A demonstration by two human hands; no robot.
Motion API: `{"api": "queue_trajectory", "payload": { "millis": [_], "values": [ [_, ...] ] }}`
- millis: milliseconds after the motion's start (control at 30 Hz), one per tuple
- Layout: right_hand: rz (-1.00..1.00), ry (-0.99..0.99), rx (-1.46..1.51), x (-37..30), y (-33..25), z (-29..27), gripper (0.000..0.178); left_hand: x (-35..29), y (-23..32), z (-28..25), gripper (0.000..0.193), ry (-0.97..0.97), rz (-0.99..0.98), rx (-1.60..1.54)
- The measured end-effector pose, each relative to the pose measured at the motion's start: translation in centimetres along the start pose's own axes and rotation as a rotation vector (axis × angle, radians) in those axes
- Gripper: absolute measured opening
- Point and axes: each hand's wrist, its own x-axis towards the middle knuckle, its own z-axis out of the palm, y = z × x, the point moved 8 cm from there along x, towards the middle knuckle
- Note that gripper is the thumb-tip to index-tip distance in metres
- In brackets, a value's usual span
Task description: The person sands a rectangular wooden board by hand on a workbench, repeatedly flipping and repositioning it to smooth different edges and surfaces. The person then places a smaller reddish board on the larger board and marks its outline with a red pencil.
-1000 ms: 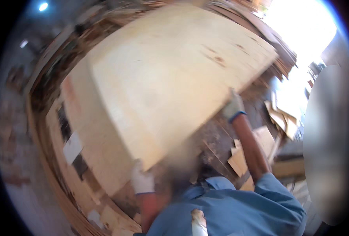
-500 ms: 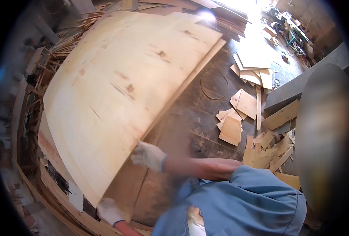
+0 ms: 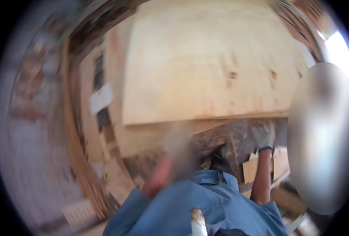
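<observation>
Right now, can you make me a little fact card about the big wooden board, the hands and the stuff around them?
Big board: pale wood with dark knots
Left hand: by the board's near edge; too blurred to tell its grip
Right hand: pale glove, close to the near edge; grip unclear
Lower sheet: wooden, showing past the big board's left side
White piece: left of the big board
Wood scraps: beside the right forearm
Shirt: blue

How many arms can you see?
2: the right arm, its gloved hand just below the big board's near edge; and the left arm, blurry, further left below the board. The blurred patch could hide more.
</observation>
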Motion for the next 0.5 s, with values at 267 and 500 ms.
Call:
{"api": "queue_trajectory", "payload": {
  "millis": [267,500],
  "values": [
    [-0.068,0.107,-0.162,3.4,-4.6,4.1,0.058,2.2,3.3,3.2,0.07,0.381,0.213,-0.24],
    [-0.103,0.011,-0.346,7.2,-6.3,1.9,0.057,1.0,8.4,-0.1,0.058,0.47,0.836,0.405]
  ]
}}
